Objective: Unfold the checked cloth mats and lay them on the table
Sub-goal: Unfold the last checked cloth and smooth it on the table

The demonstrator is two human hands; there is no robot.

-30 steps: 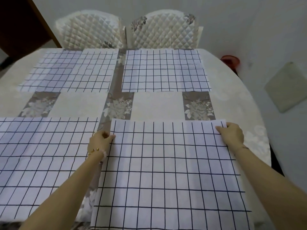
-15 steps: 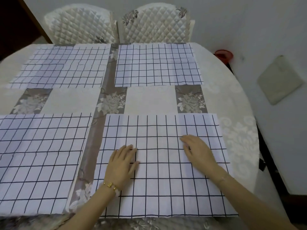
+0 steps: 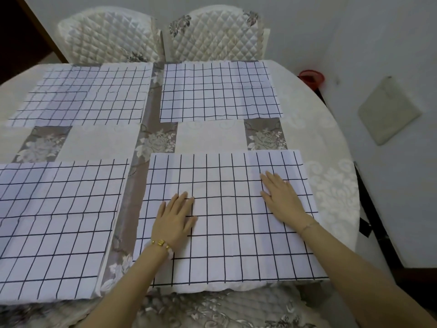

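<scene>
left hand, right hand flat on near-right mat, fingers spread, holding nothing. smooth outward toward edges, light pressure, keep grid square to table.

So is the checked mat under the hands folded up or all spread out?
Spread out. The near-right mat lies flat in a single layer, all corners showing, both hands pressing on it.

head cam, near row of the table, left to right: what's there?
Near-left mat → strip of bare tablecloth → left hand, flat on the near-right mat → right hand, flat on the same mat → table edge.
</scene>
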